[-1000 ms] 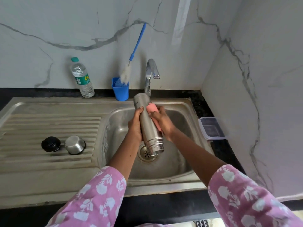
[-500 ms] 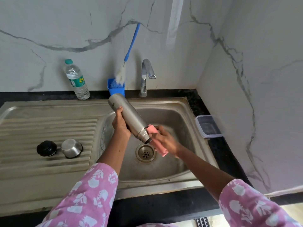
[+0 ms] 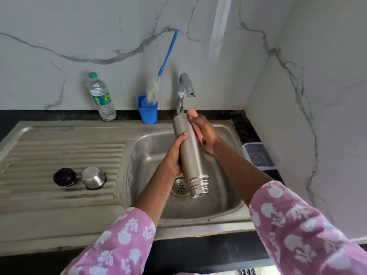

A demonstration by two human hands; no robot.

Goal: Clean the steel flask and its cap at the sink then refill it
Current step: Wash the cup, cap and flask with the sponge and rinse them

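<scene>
Two hands, left hand (image 3: 174,158) gripping steel flask (image 3: 193,162), right hand (image 3: 207,133) holding sponge (image 3: 192,113) against it, flask steep, mouth down.

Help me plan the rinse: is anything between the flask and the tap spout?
Only the pink sponge, held against the flask by the right hand, pokes up below the tap spout; nothing else intervenes.

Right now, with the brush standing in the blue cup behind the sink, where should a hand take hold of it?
Probably the blue handle of the brush, mid-length, with the grip coming from the front. Its bristle end sits in the cup, and the handle leans up and right toward the wall, clear of the tap.
</scene>
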